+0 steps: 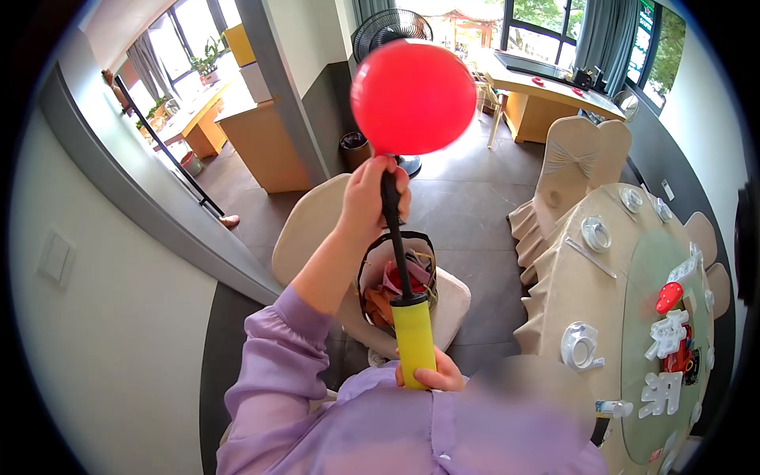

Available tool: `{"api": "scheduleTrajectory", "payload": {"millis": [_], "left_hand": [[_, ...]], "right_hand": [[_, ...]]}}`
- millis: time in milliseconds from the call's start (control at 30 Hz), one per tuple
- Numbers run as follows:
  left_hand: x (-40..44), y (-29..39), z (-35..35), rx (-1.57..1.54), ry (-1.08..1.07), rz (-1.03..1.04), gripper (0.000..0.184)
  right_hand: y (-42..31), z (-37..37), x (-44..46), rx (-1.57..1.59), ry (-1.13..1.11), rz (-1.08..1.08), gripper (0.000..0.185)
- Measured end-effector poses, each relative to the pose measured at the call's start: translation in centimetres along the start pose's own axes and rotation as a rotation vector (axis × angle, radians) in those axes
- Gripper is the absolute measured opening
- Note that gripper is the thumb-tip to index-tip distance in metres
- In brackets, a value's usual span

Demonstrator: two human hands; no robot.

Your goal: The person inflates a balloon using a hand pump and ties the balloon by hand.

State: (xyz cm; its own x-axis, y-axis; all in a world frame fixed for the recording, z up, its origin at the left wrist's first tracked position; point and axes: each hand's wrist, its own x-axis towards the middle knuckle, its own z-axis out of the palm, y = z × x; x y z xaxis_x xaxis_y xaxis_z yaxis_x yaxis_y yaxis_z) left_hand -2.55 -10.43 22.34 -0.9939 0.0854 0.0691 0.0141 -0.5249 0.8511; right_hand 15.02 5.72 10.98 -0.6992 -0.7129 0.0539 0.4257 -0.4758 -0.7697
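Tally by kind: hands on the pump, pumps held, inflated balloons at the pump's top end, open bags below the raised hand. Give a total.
Hands: 2, the left hand and right hand
Pump: 1
Balloon: 1
Bag: 1
Total: 5

From where I stand, 2 findings: red balloon (414,96), mouth hidden in the grip of the left hand (370,194); below it, right hand (445,376), partly concealed behind yellow pump (414,336).
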Motion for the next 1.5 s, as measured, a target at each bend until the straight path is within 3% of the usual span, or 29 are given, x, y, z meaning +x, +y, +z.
{"api": "scheduleTrajectory", "payload": {"millis": [167, 233, 333, 567, 667, 867, 933, 1033, 1233, 1300, 1400, 1433, 1500], "left_hand": [[-2.9, -2.9, -0.1, -0.087, -0.031, 0.011, 0.018], [-5.6, -4.9, 0.8, -0.071, -0.177, -0.09, 0.018], [-5.6, -5.4, -0.2, -0.13, -0.112, -0.067, 0.019], [-1.1, 0.2, -0.7, 0.008, -0.043, 0.037, 0.018], [0.2, 0.2, -1.4, -0.068, -0.018, 0.082, 0.018], [-5.4, -5.9, 0.7, -0.12, -0.139, -0.11, 0.017], [-4.6, -6.2, 0.3, -0.129, -0.093, -0.127, 0.018], [-3.1, -5.4, -0.2, -0.114, -0.072, -0.135, 0.019], [1.1, -2.5, 0.0, -0.041, -0.119, -0.022, 0.017], [1.5, -3.2, -0.1, -0.123, -0.06, -0.057, 0.016], [-1.4, -5.6, 0.5, -0.116, -0.077, -0.216, 0.021], [-3.0, -7.1, 1.2, -0.09, -0.067, -0.145, 0.019], [-3.9, -7.8, 1.6, -0.213, -0.145, -0.226, 0.019]], "right_hand": [[0.9, -0.3, -0.3, -0.045, 0.018, -0.053, 0.036], [1.2, 0.0, -0.3, -0.007, 0.042, -0.059, 0.036], [0.7, -0.2, 0.4, 0.03, 0.064, -0.027, 0.035], [0.8, 0.0, 0.1, -0.036, -0.052, -0.009, 0.037], [0.4, 0.2, -0.1, -0.036, 0.007, 0.024, 0.041], [0.9, 0.2, -0.2, 0.016, 0.098, -0.034, 0.037], [0.3, -0.1, 0.1, 0.014, 0.134, -0.045, 0.037], [-0.7, -0.1, 0.1, 0.1, 0.183, 0.118, 0.036], [0.1, -0.5, -0.2, -0.062, 0.072, -0.036, 0.045], [0.2, -0.9, -0.5, 0.04, 0.08, -0.021, 0.035], [1.1, -1.6, -0.9, 0.056, 0.142, -0.057, 0.034], [0.9, -1.4, -0.8, 0.042, 0.149, -0.088, 0.034], [0.5, -0.7, -0.6, -0.021, 0.217, -0.061, 0.035]]}}
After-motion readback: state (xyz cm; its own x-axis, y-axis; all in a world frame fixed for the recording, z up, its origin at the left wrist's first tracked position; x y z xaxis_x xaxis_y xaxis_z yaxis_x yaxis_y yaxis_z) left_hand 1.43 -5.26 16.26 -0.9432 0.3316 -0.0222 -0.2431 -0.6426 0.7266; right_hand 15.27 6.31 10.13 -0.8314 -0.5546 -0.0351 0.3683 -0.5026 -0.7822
